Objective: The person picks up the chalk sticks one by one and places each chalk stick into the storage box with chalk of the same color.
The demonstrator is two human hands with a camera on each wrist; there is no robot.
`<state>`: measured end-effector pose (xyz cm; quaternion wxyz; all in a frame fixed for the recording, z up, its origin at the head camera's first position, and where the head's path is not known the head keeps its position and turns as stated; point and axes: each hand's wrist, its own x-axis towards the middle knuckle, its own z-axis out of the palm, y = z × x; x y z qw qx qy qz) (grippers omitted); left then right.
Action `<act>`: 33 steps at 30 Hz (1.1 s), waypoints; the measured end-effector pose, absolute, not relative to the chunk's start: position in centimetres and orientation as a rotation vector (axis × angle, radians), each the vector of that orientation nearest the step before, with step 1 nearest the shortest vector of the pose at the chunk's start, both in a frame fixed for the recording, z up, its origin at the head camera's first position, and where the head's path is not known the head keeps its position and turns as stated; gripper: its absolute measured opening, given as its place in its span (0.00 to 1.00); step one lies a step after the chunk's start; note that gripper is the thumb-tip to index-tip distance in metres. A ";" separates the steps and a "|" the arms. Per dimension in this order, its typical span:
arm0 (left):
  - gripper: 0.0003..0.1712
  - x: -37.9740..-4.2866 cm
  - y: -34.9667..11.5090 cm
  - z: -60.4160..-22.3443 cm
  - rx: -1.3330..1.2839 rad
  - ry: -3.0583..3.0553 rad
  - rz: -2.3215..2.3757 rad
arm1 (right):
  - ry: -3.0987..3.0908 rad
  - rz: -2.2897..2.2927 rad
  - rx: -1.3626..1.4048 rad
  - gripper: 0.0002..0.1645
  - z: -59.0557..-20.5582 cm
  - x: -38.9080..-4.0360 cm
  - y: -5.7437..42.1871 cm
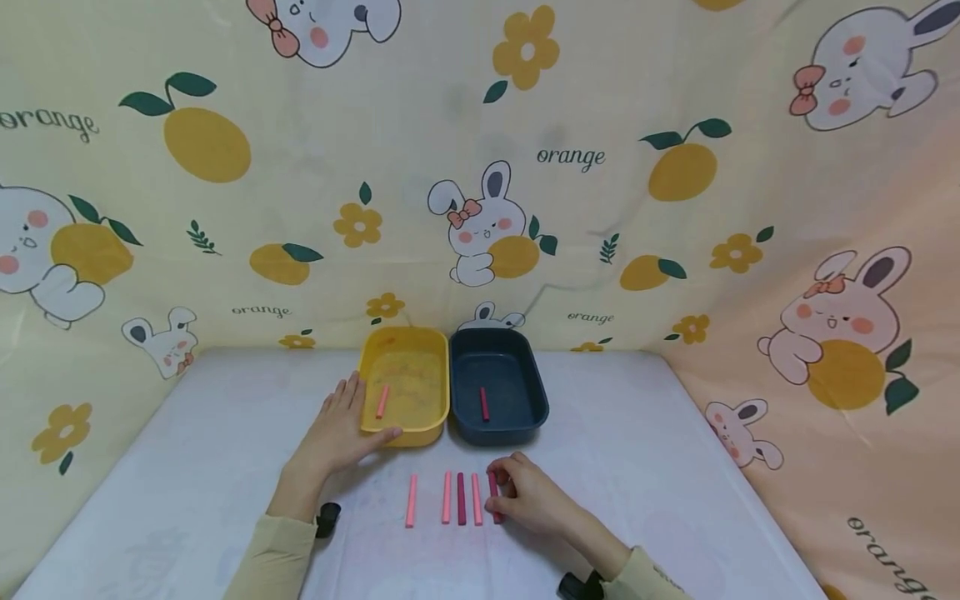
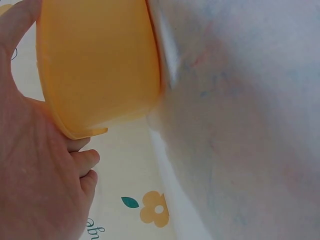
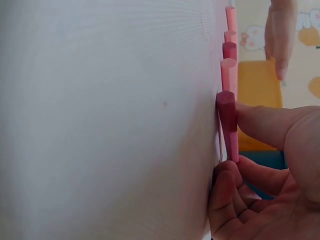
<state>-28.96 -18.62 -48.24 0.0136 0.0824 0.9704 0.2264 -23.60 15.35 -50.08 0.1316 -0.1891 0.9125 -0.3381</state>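
My left hand (image 1: 341, 429) rests against the near left corner of a yellow bin (image 1: 441, 432), its fingers stretched along the side and its thumb on the front rim. With thumb and fingers, my right hand (image 1: 534, 497) pinches a dark red crayon-like stick (image 3: 227, 107), the rightmost in a row on the table. Left of it in the row lie a pink stick (image 1: 476, 500), a dark red stick (image 1: 461, 500) and more pink sticks (image 1: 411, 502). One pink stick (image 1: 382, 402) lies in the yellow bin. One dark red stick (image 1: 484, 404) lies in the navy bin (image 1: 498, 435).
The two bins stand side by side at the back of a white-covered table (image 1: 180, 475). Behind them hangs a cream cloth (image 1: 420, 125) printed with rabbits and oranges. A black wrist strap piece (image 1: 327, 520) shows at the left sleeve.
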 end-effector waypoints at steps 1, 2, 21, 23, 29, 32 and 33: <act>0.70 -28.9 -18.7 -48.2 0.253 3.020 0.707 | 2.645 -0.988 -0.541 0.27 -50.1 -23.6 15.3; 0.70 -28.9 -18.7 -48.2 0.249 3.018 0.710 | 2.642 -0.998 -0.535 0.27 -50.0 -23.5 15.2; 0.70 -28.8 -18.7 -48.2 0.260 3.025 0.728 | 2.519 -1.259 -0.490 0.25 -50.1 -23.0 15.4; 0.70 -28.8 -18.7 -48.2 0.257 3.025 0.731 | 2.510 -1.288 -0.514 0.23 -50.1 -22.9 15.4; 0.71 -28.8 -18.7 -48.3 0.275 3.032 0.744 | 2.504 -1.336 -0.555 0.19 -49.8 -22.6 15.3; 0.71 -28.9 -18.8 -48.4 0.276 3.033 0.745 | 2.501 -1.350 -0.537 0.19 -49.7 -22.6 15.2; 0.71 -28.9 -18.8 -48.4 0.275 3.034 0.744 | 2.498 -1.357 -0.528 0.19 -49.6 -22.7 15.2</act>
